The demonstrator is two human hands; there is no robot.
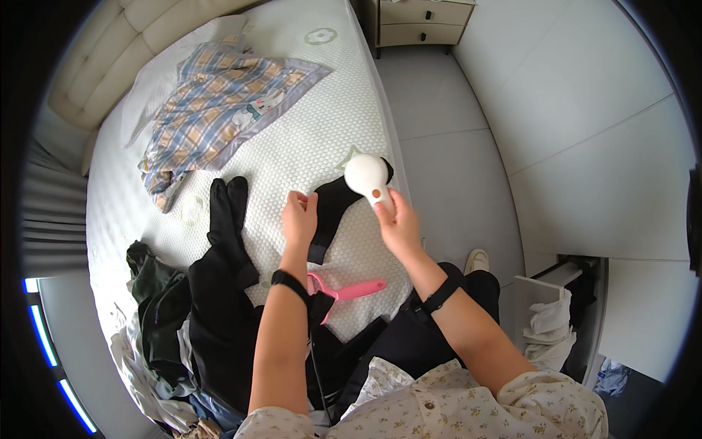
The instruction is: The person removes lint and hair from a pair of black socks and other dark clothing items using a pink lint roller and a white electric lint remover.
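My right hand [399, 222] grips the handle of a white handheld device [366, 175], probably a fabric shaver, with a round head and an orange-brown button. The head covers part of a black sock [329, 211] lying on the white quilted mattress. My left hand [300, 215] is beside the sock with its fingers curled; whether it pinches anything is hidden. A pink-handled tool [356, 290], perhaps a lint roller, lies below the sock, partly behind my left wrist. Left of my left hand lie black garments [225, 274] with foot-like ends.
A plaid blanket [219, 110] lies toward the headboard [120, 44]. Dark green clothing [164, 307] and other clothes are heaped at the lower left. A nightstand [422, 34] stands beyond the bed. An open drawer [540, 288] with white cloth is at the right.
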